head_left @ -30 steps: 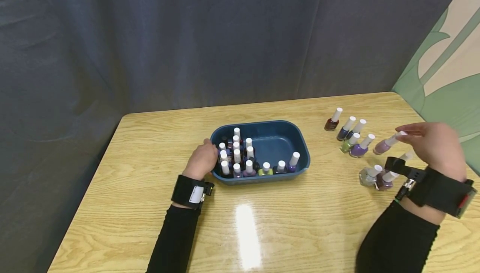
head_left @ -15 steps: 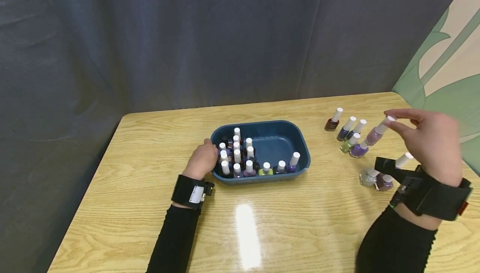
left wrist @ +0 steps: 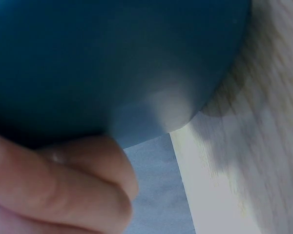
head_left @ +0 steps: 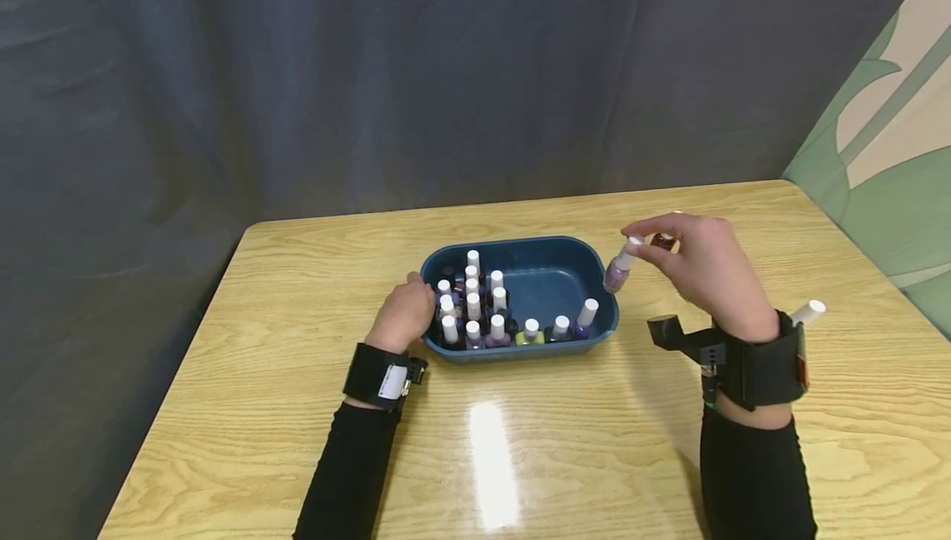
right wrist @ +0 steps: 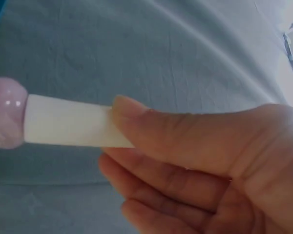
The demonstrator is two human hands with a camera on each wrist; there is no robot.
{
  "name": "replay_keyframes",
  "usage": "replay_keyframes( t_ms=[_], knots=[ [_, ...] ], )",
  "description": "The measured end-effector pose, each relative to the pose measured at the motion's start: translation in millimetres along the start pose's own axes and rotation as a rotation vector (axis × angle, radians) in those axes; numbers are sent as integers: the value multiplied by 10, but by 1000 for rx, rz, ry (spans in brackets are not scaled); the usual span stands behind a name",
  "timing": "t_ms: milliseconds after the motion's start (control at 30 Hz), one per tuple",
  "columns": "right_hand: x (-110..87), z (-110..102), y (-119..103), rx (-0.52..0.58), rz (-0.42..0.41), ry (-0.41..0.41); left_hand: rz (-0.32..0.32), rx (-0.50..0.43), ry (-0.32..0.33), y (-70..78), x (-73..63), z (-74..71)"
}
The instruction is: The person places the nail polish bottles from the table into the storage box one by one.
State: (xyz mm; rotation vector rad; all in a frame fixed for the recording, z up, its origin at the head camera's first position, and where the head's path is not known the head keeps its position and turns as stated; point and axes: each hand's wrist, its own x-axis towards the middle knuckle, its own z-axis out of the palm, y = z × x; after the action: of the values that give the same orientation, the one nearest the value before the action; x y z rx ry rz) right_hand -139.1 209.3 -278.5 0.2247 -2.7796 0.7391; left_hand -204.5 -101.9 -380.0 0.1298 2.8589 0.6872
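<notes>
My right hand (head_left: 709, 272) pinches the white cap of a nail polish bottle (head_left: 616, 273) with pale purple polish, held tilted in the air over the right end of a dark blue plastic bin (head_left: 548, 286). In the right wrist view, the thumb (right wrist: 136, 117) presses along the cap, and the purple glass hangs beyond it. My left hand (head_left: 404, 311) grips the bin's left end, its fingers bent at the wall in the left wrist view. White-capped nail polish bottles (head_left: 473, 309) crowd the bin's left side, and a row of them runs along its front wall to a purple bottle (head_left: 586, 319).
Behind the right hand, a dark red bottle (head_left: 664, 241) stands partly hidden on the wooden table (head_left: 297, 317). Another white cap (head_left: 810, 310) shows past the right wrist; the other bottles on that side are hidden. A dark curtain (head_left: 446, 69) hangs behind the table.
My right hand has lifted the pale purple nail polish bottle off the table and carried it left to the bin's right end. The left hand keeps its grip on the bin.
</notes>
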Motion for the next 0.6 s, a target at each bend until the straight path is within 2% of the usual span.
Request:
replay_keyframes(
  t_ms=[100,367,600],
  knots=[
    [21,59,-40,-6,-36,-26,-4,3,-3,-1,6,-1],
    [49,115,-73,-27,-65,-100,-7,-2,4,13,2,-10],
    [63,143,-65,-70,-100,-134,-1,1,4,9,-6,-5]
  ],
)
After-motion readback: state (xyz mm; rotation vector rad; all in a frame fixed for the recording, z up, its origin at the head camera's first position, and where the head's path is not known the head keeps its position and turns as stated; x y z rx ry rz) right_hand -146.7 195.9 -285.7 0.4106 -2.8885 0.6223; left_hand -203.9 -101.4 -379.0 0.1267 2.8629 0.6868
